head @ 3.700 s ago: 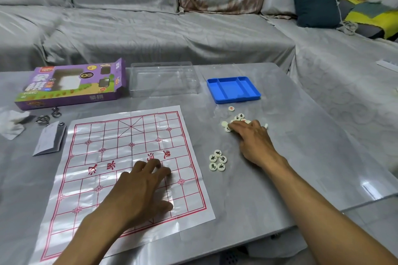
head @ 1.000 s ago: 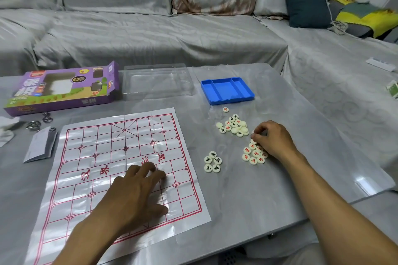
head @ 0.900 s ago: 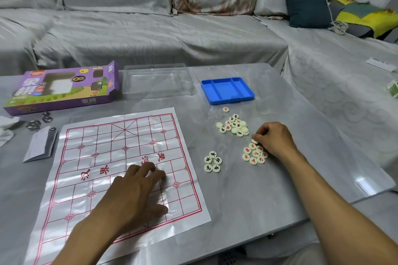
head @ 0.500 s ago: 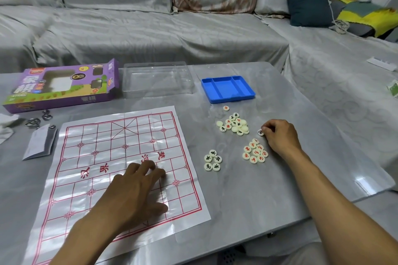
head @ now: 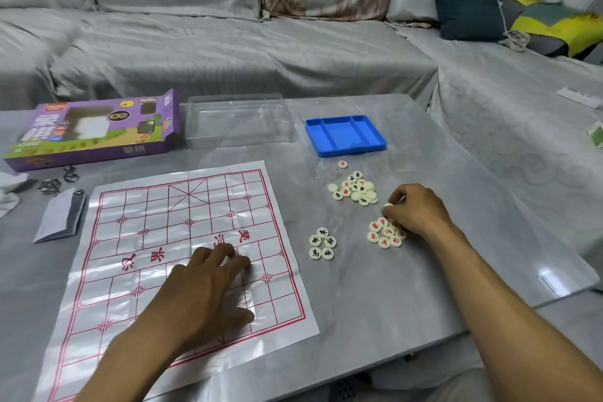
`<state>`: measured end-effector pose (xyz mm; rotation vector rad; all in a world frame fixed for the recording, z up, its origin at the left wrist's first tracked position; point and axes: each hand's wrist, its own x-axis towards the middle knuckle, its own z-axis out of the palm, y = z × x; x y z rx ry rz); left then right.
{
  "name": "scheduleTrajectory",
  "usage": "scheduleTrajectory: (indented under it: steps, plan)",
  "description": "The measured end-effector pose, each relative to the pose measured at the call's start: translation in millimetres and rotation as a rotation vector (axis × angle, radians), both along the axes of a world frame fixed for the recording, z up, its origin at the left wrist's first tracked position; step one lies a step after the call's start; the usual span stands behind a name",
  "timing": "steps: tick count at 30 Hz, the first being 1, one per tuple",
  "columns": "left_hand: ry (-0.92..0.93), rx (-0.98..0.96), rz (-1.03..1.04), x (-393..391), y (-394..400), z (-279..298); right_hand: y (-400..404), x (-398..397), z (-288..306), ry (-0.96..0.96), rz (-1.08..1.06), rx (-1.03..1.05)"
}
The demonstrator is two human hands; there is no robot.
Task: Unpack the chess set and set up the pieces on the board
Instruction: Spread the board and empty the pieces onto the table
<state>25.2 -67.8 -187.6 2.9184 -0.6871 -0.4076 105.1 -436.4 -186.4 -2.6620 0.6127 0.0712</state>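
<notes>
— Right, what lies nearest, low in the frame?

— Left hand [head: 204, 294], fingers spread and nearly straight, pressing flat on the glossy, creased paper board [head: 182, 258] with its red grid. Nothing is held.

— And to the right?

— Right hand [head: 416, 210], fingers curled, pinching one small cream disc [head: 388, 205] at its fingertips, right over a cluster of red-marked round pieces [head: 385, 233] on the smooth grey marbled table [head: 375, 297].

— Other pieces?

— Five black-marked discs [head: 322, 245] sit between board and red cluster; a mixed heap [head: 355, 190] lies just above, some face down, with a lone red piece [head: 342, 164] beyond it.

— Further up?

— A shallow blue plastic tray [head: 346, 135] with compartments, a clear rectangular lid [head: 239, 121] beside it, and the purple cardboard box [head: 94, 132] at upper left. A folded leaflet [head: 60, 219] and metal rings [head: 52, 184] lie at the left edge. A grey draped sofa [head: 228, 42] fills the top.
</notes>
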Motion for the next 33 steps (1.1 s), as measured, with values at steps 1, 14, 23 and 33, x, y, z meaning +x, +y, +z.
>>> scheduleTrajectory:
  steps: [1,14,23,33]
  plan:
    - [-0.005,-0.003,0.000,0,1,0,1,1,1,0.006,-0.006,-0.018]
    - [-0.004,0.008,-0.004,0,0,0,57,-19,28,0.054,0.422,0.163]
    - [-0.003,-0.010,-0.007,-1,0,-1,24,-2,7,-0.087,0.218,0.002]
    - [-0.020,-0.018,-0.005,0,1,-1,25,-2,-6,-0.196,0.184,-0.010]
